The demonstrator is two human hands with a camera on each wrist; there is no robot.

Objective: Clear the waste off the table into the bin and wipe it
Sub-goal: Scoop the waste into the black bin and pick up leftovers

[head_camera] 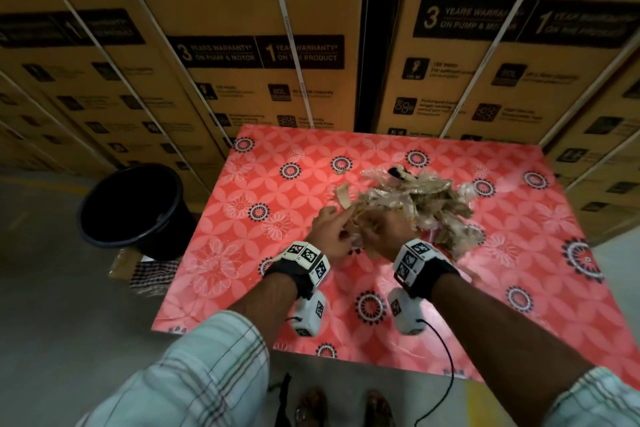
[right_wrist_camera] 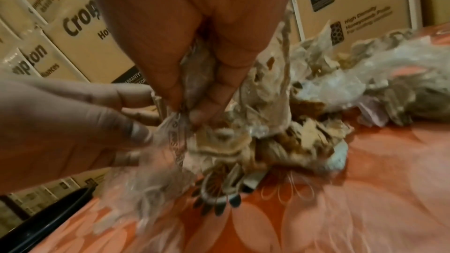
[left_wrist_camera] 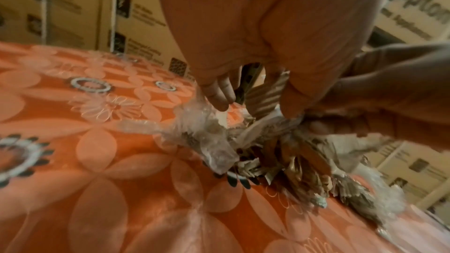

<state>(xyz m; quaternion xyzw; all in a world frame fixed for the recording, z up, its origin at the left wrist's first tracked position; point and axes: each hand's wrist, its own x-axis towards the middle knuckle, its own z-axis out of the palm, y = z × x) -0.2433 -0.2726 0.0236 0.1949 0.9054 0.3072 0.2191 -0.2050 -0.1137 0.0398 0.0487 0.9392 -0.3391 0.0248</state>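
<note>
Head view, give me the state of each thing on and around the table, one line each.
Waste pile: heaped on the table, not yet binned.
Bin: upright on the floor, open.
Left hand: pinching scraps.
Right hand: gripping scraps.
Tablecloth: spread flat.

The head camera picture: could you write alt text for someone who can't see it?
Seen from above, a person's left hand and right hand gather a heap of torn cardboard and plastic waste on a table with a pink flowered cover. A black bin stands on the floor to the left, and stacked appliance cartons fill the background.
</note>
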